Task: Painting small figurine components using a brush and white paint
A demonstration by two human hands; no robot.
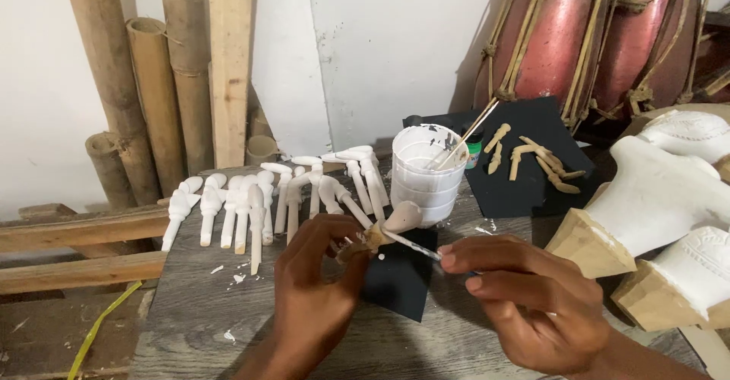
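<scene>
Holding one carved arm (pixel 380 232) and one brush (pixel 414 247), two hands.

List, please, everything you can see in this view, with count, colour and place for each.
Painted carved pieces: over a dozen, white, in a row on the table's far left.
Unpainted carved pieces: several, tan, on a black sheet.
Paint tub: one, white, table centre, sticks in it.
Grey wooden table: one.
Bamboo poles: several, tan, against the wall.
Drums: two, red, top right.
Large carvings: several, white, right edge.
Carved piece: one, half white, held by left hand.
Brush: one, held by right hand.
</scene>
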